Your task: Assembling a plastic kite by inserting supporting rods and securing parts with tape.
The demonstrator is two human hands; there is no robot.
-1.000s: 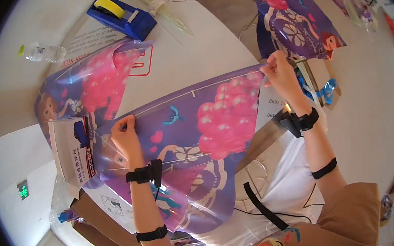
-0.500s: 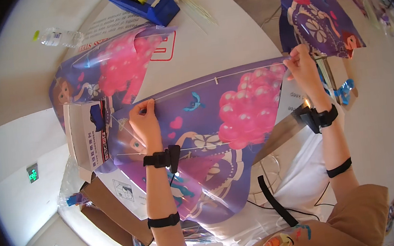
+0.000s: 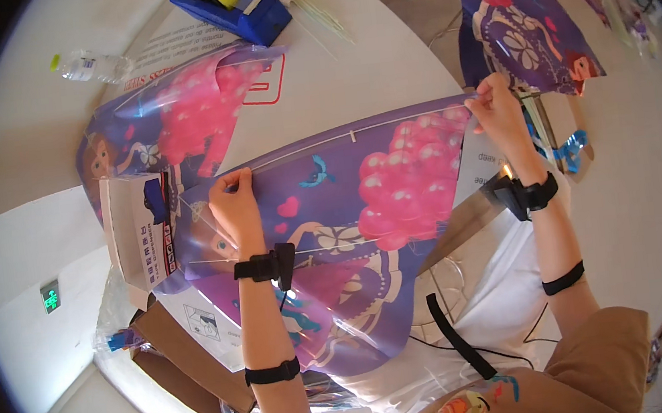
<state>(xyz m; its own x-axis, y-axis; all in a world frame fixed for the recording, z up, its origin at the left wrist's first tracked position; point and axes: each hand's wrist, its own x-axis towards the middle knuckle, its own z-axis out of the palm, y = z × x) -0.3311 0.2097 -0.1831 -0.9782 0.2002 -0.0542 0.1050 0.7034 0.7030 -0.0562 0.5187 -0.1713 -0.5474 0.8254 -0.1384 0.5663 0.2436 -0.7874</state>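
Over table (image 3: 381,64) | left hand (image 3: 236,208), right hand (image 3: 496,108) apparently pinching purple kite (image 3: 363,203) edge, arms spread

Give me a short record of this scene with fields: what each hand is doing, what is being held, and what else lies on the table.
Left hand: left hand pinches the upper edge of the purple plastic kite with pink print, near its left end.
Right hand: right hand pinches the same edge at its right corner.
Held thing: the kite is spread between both hands, with a thin white rod along its top edge.
Table: white table bears a second, similar kite, a blue tape dispenser and a clear plastic bottle.
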